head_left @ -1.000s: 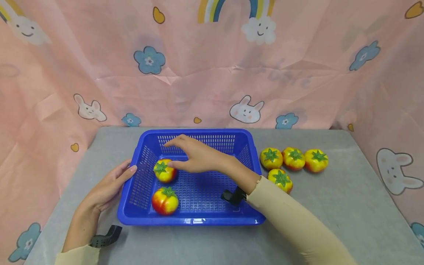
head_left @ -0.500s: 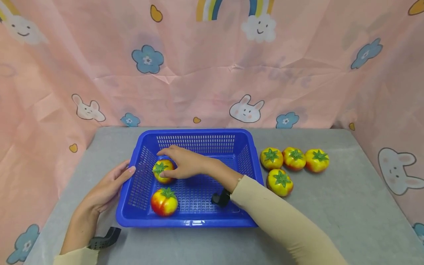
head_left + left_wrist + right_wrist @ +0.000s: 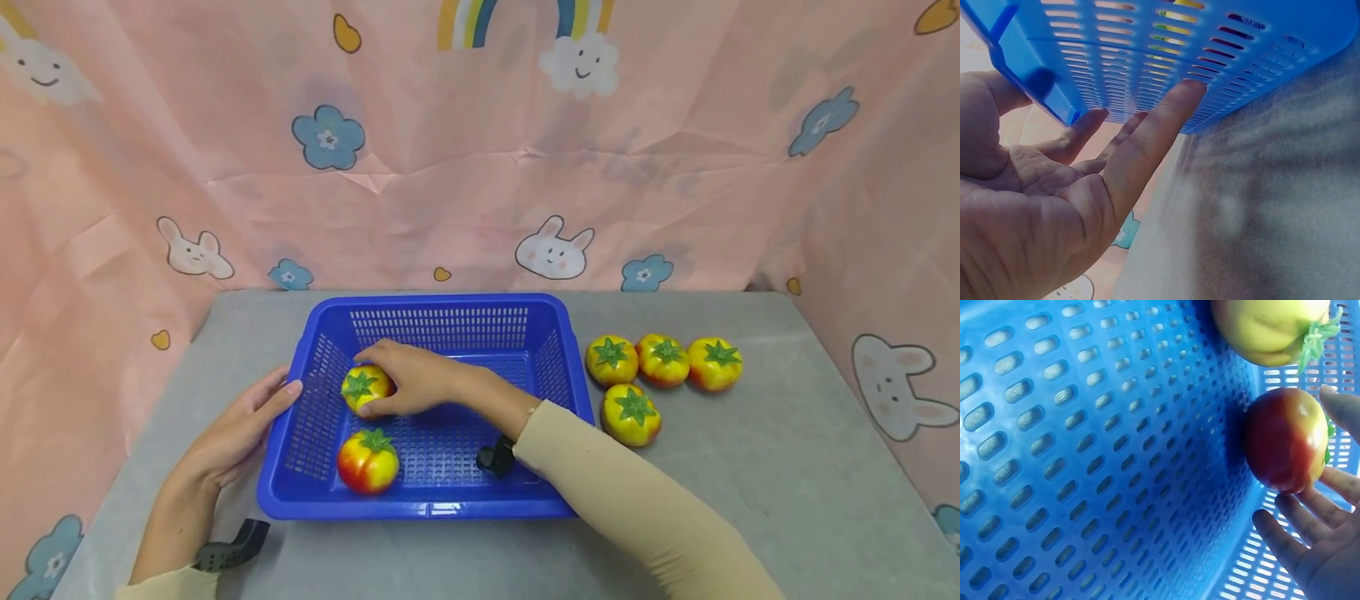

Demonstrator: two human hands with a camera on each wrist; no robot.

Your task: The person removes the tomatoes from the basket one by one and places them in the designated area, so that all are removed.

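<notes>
1. Nearest, two beige sleeves (image 3: pixel 615 492) reach in over one grey table (image 3: pixel 720 517), with one black wrist mount (image 3: pixel 232 546) at each wrist.
2. One left hand (image 3: pixel 236 429) rests at the basket's left side, its fingers outstretched and touching the outer wall rather than clenched.
3. One blue basket (image 3: pixel 502 508), with slotted walls, stands upright on the table and contains two red-and-yellow tomatoes.
4. The front tomato (image 3: pixel 367 462) of these two sits untouched near the basket's left front corner, green leaves on top.
5. One right hand (image 3: pixel 420 379) reaches inside, thumb and fingers set around the back tomato (image 3: pixel 360 398), grasping it; how firmly, I cannot tell.
6. Four more tomatoes lie right of the basket: one nearer tomato (image 3: pixel 632 415), then a close row of three tomatoes (image 3: pixel 663 361) behind it.
7. Farthest, one pink cloth (image 3: pixel 450 192) hangs behind, printed with three white rabbits (image 3: pixel 553 250) and six blue flowers (image 3: pixel 647 273).
</notes>
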